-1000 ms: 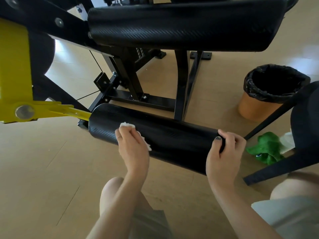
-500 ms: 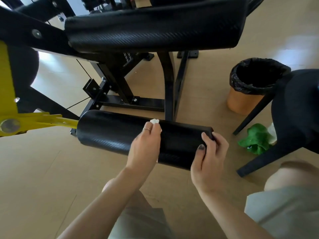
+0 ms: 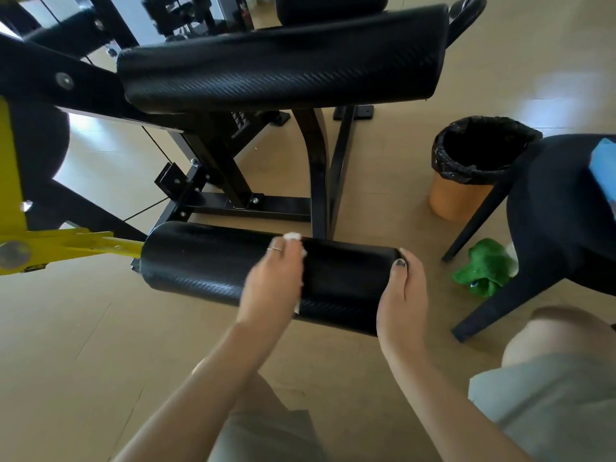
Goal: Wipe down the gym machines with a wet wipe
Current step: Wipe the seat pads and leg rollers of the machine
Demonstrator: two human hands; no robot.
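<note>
A black padded roller (image 3: 206,261) lies low and crosswise on a yellow arm (image 3: 76,246) of the gym machine. My left hand (image 3: 275,281) presses a white wet wipe (image 3: 292,236) flat against the roller's middle; only the wipe's edges show past my fingers. My right hand (image 3: 401,295) grips the roller's right end, thumb on top. Above it sits a larger black pad (image 3: 276,66) on the black frame (image 3: 253,205).
A tan bin with a black liner (image 3: 466,171) stands at the right. A black stool (image 3: 560,208) with a blue item on it is beside it, and a green cloth (image 3: 485,268) lies on the floor under it. My knees are at the bottom.
My left hand has slid the wipe from the roller's left part toward its middle. My right hand has stayed on the right end.
</note>
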